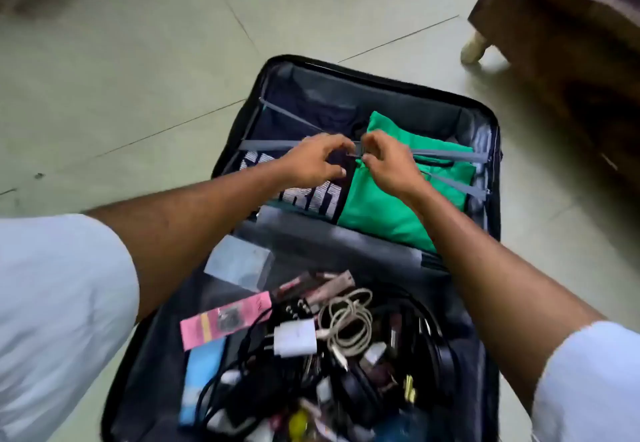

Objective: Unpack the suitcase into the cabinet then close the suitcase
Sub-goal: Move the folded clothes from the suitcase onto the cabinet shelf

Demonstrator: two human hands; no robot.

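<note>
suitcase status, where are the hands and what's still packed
Both hands, left hand and right hand, pinching strap buckle. Suitcase open, green garment and dark printed garment strapped in. Nothing blocking.

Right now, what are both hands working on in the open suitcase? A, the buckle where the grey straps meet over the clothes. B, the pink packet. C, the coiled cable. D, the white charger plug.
A: the left hand and right hand pinch the buckle joining the grey straps across the green garment.
</note>
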